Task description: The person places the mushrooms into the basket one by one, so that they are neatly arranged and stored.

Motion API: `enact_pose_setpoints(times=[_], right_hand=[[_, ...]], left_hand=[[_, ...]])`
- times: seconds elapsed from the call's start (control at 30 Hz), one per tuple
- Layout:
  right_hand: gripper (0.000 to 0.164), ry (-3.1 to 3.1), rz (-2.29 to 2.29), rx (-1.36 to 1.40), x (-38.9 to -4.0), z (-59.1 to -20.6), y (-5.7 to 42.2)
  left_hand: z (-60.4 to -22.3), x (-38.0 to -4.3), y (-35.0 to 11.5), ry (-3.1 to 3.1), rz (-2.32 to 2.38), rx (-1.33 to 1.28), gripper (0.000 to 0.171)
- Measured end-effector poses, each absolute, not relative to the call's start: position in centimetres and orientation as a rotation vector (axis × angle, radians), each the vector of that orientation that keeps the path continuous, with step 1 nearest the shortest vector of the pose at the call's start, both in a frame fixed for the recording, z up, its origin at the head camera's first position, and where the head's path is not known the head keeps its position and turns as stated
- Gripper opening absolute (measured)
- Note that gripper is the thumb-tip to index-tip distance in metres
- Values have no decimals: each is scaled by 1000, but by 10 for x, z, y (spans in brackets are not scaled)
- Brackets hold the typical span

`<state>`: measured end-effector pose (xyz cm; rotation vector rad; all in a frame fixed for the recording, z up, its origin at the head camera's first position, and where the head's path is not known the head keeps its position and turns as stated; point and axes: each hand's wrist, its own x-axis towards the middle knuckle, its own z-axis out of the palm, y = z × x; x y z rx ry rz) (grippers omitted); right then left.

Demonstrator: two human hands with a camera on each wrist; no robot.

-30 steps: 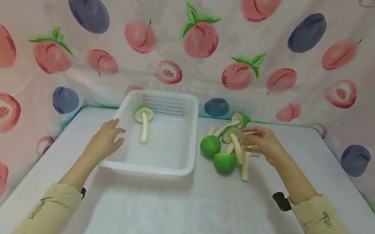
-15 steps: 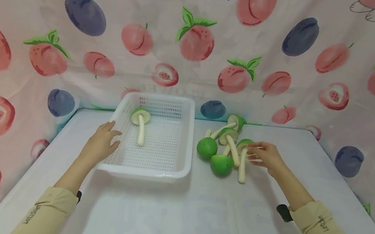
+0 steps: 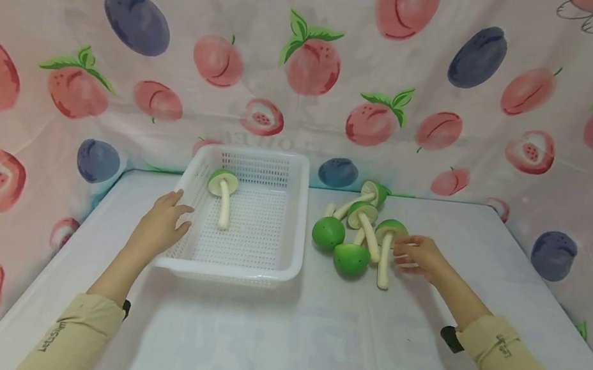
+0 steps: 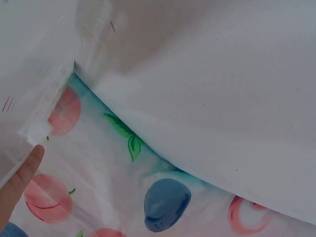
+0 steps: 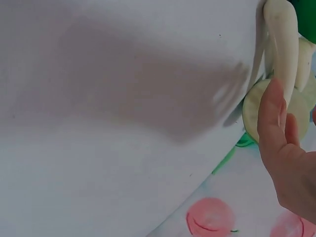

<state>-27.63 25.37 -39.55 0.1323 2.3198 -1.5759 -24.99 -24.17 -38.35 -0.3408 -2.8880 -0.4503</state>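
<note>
In the head view a white plastic basket [image 3: 236,272] stands left of centre on the table. Inside lies one toy mushroom [image 3: 225,206] with a green cap and a pale stem. My left hand [image 3: 154,227] is at the basket's left rim, fingers loosely extended; the left wrist view shows one finger [image 4: 30,165] along the rim. Beside the rightmost mushroom [image 3: 384,267] of a small pile is my right hand [image 3: 419,256], with fingers spread near its cap and stem. In the right wrist view the thumb [image 5: 270,116] overlaps that stem; contact is unclear.
Several more green-capped mushrooms [image 3: 351,260] lie close together right of the basket, some overlapping. The white table [image 3: 270,349] meets a fruit-printed cloth [image 3: 309,103] hanging behind it.
My right hand has moved down and slightly right, from over the pile to beside the rightmost mushroom, uncovering its cap. The left hand stays at the basket rim. The head view shifted slightly.
</note>
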Motion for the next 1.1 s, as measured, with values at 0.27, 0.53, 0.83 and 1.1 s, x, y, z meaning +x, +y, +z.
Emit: enact_pose_setpoints(times=[0.27, 0.53, 0.83, 1.1], right_hand=[[55, 2166, -1631, 223, -281, -406, 252], [63, 2117, -1608, 341, -289, -413, 247], [22, 2177, -1506, 328, -289, -414, 240], [15, 2111, -1574, 369, -292, -418, 247]], left_hand=[[-386, -248, -243, -2893, -451, -340, 32], [-384, -250, -243, -2884, -455, -349, 32], [-382, -250, -242, -2894, -455, -341, 32], [-383, -250, -241, -2896, -454, -343, 32]])
